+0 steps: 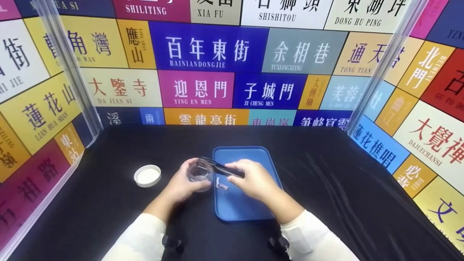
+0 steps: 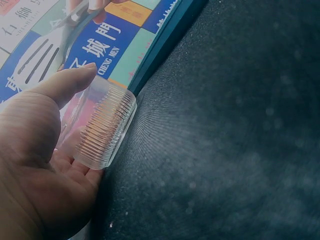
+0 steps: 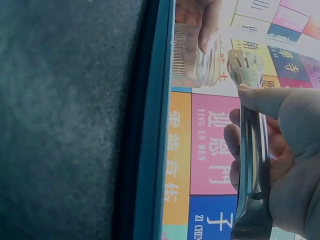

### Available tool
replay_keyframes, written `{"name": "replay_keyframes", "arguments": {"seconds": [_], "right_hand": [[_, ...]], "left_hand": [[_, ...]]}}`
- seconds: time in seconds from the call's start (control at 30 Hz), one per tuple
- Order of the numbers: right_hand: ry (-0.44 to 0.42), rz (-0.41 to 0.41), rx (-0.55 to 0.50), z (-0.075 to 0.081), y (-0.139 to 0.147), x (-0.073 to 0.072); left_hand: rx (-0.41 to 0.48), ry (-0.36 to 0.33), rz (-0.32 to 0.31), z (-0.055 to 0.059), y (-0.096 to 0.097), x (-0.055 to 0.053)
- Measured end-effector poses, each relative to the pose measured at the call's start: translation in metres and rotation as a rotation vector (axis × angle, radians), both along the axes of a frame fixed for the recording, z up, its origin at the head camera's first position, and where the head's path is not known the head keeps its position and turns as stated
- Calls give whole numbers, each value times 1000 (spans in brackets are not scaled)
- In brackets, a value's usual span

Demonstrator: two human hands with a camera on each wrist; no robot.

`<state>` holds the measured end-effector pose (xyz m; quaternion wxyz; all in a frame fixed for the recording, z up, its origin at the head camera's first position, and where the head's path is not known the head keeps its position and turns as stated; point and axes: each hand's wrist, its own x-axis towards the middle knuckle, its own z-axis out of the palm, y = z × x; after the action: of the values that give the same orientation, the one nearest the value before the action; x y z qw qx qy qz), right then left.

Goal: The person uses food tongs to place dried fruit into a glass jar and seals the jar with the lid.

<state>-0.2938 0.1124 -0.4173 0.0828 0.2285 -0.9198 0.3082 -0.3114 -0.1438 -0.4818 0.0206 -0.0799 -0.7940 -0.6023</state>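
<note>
My left hand [image 1: 181, 184] holds a clear ribbed jar [image 1: 200, 177] by its sides, thumb in front, beside the left edge of a blue tray [image 1: 246, 211]. The jar [image 2: 107, 125] has no lid on and looks clear in the left wrist view. In my right hand [image 1: 255, 179] are metal tongs [image 1: 222, 169], gripped along the arms with the slotted head at the jar's mouth. The right wrist view shows thumb and fingers around the tongs [image 3: 255, 150]. Whether the tongs pinch anything cannot be made out. Small pinkish-white pieces [image 1: 222, 186] lie on the tray's left side.
A round white lid [image 1: 148, 175] lies on the black cloth [image 1: 119, 152] to the left of the jar. Panels with colourful printed signs [image 1: 208, 47] stand behind and at both sides, with clear upright edges at the corners.
</note>
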Motion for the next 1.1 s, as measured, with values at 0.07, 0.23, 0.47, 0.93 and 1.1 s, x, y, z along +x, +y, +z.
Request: {"name": "replay_keyframes", "arguments": {"seconds": [0.07, 0.23, 0.47, 0.93, 1.1], "right_hand": [[-4, 0, 2, -1, 0, 0], [-28, -24, 8, -1, 0, -2], [-12, -25, 4, -2, 1, -3], [-165, 53, 88, 6, 46, -23], [-230, 27, 140, 3, 68, -32]], "left_hand": [[-8, 1, 6, 0, 0, 0], [-36, 0, 18, -1, -1, -1], [-36, 0, 14, -1, -1, -1], [22, -9, -3, 1, 1, 0], [-51, -4, 29, 0, -1, 1]]}}
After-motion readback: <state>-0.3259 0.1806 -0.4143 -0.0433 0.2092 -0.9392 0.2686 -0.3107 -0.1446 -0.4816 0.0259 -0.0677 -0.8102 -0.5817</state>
